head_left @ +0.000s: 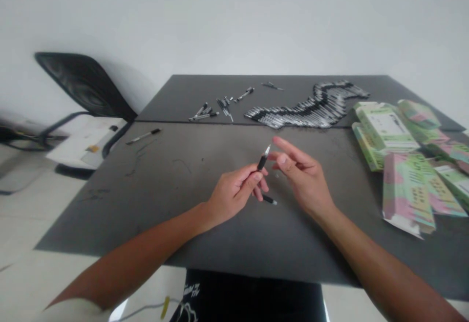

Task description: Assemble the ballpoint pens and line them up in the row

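Between the thumb and fingers of my left hand (236, 188) is a pen (263, 160), its black grip and silver tip pointing up and away from me. My right hand (302, 178) is just to the right of the pen tip, index finger stretched out and thumb apart from it, with nothing visible held. Whether its fingers touch the pen I cannot tell. A dark piece with a light end (270, 200), like part of a pen, shows below my left fingers; its other end is hidden behind them.
A long wavy row of pens (311, 109) lies at the back of the dark table (183, 229). Loose pens (203, 112) and thin parts (224, 106) lie left of it. One pen (143, 136) is at the left. Printed boxes (406, 190) are piled right; a chair (88, 87) stands left.
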Demonstrator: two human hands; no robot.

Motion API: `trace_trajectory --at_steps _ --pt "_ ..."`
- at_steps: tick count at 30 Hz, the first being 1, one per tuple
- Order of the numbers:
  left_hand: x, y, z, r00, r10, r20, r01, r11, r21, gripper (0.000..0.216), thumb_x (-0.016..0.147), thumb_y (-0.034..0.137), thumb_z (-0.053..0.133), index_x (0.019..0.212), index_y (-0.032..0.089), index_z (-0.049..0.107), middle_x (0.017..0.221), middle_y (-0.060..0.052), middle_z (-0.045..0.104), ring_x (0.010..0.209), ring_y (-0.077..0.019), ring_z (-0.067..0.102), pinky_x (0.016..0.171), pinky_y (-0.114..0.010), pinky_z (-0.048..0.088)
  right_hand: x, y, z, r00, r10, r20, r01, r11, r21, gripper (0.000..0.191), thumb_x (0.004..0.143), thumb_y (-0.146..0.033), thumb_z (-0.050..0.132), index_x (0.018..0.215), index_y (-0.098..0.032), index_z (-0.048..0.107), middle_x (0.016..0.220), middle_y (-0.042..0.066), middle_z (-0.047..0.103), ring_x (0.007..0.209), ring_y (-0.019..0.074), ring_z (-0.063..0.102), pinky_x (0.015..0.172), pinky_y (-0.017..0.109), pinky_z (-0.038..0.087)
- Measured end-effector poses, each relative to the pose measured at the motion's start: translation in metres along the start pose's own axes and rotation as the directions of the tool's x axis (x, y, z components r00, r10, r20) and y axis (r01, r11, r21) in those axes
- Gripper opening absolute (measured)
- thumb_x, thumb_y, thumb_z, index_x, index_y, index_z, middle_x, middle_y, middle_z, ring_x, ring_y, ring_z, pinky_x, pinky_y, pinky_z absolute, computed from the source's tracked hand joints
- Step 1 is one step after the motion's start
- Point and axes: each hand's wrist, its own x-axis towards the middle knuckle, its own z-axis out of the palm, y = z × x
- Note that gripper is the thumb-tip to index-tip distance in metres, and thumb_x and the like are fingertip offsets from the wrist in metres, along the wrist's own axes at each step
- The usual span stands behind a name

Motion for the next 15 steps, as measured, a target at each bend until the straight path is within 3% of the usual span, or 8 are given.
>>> trace_trajectory --at_steps 3,7,10,12,15 --pt "0.003 -0.008 -0.003 0.987 0.005 -0.162 -0.012 0.999 -0.041 0.029 0.114 0.045 0.047 0.112 0.019 0.059 0.079 0.003 0.068 0.06 -0.0105 0.067 0.062 -0.024 0.054 0.005 0.003 -0.006 0.994 -0.069 -0.089 0.048 0.974 -0.222 0.031 0.092 -0.05 0.079 0.113 -0.029 0.085 0.101 0.004 0.085 0.092 0.0217 0.076 0.084 0.036 0.058" --pt "0.013 -0.022 -0.017 0.926 0.035 -0.375 -0.045 0.999 -0.018 0.033 0.115 0.048 0.037 0.102 0.022 0.052 0.064 0.008 0.049 0.053 -0.0118 0.048 0.053 -0.024 0.042 0.016 0.002 -0.016 0.948 -0.311 -0.073 0.216 0.791 -0.572 0.029 0.091 -0.05 0.08 0.079 -0.024 0.077 0.076 0.002 0.071 0.068 0.0181 0.059 0.066 0.033 0.046" --pt "0.024 -0.033 -0.034 0.868 0.024 -0.496 -0.037 0.999 -0.017 0.032 0.113 0.043 0.034 0.092 0.023 0.047 0.065 0.007 0.041 0.054 -0.0132 0.04 0.052 -0.024 0.035 0.04 -0.003 -0.016 0.907 -0.417 0.058 0.338 0.64 -0.69 0.046 0.098 -0.049 0.072 0.063 -0.023 0.056 0.064 -0.002 0.054 0.061 0.0158 0.049 0.062 0.033 0.038" --pt "0.03 -0.039 -0.045 0.836 0.013 -0.549 -0.02 1.0 -0.006 0.029 0.112 0.039 0.034 0.089 0.024 0.045 0.067 0.006 0.04 0.058 -0.0143 0.04 0.055 -0.025 0.034 0.069 -0.006 -0.009 0.886 -0.411 0.214 0.424 0.53 -0.734 0.05 0.103 -0.048 0.063 0.062 -0.024 0.05 0.063 -0.002 0.049 0.06 0.0159 0.049 0.062 0.033 0.038" --pt "0.037 -0.046 -0.06 0.827 -0.013 -0.562 0.023 1.0 0.011 0.029 0.112 0.034 0.027 0.089 0.024 0.043 0.07 0.004 0.041 0.063 -0.0163 0.043 0.058 -0.026 0.034 0.129 -0.003 0.01 0.861 -0.31 0.403 0.497 0.345 -0.796 0.04 0.106 -0.045 0.058 0.074 -0.022 0.066 0.077 0.004 0.064 0.074 0.0194 0.061 0.073 0.033 0.047"
